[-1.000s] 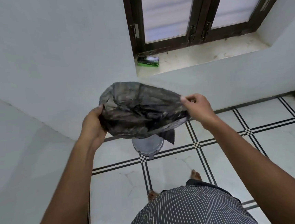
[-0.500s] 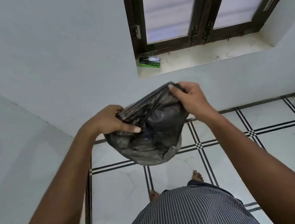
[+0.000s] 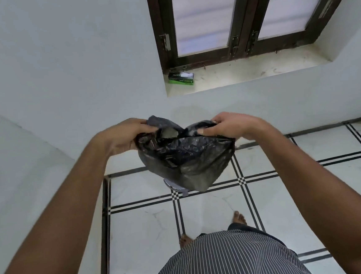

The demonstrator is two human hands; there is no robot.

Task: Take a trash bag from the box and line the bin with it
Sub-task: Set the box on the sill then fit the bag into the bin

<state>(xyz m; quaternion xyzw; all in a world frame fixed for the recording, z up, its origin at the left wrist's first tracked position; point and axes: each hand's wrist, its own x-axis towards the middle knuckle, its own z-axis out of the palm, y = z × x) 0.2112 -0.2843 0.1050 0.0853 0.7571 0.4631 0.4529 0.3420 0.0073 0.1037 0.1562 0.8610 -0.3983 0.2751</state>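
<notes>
In the middle of the frame both hands held a black trash bag point(image 3: 185, 158) by its top edge, the left hand point(image 3: 122, 134) pinching the rim on the left side and the right hand point(image 3: 228, 125) closed on the rim to the right, thumb pressed over the plastic. Between them the mouth gaped a little, a small pale opening showing near the top centre, which suggested the hands were set apart to spread the bag's mouth before fitting it. The rest of the bag hung crumpled and sagging below the hands, not yet shaken out. Just under its lowest corner, a sliver of the grey bin point(image 3: 175, 186) showed on the tiled floor point(image 3: 143, 225); most of it was hidden behind the bag, so the bag seemed held above it for lowering in. The green box point(image 3: 181, 77) sat at the left end of the windowsill point(image 3: 256, 69) in the upper centre, well apart from the hands, a bit of white showing at its top.
</notes>
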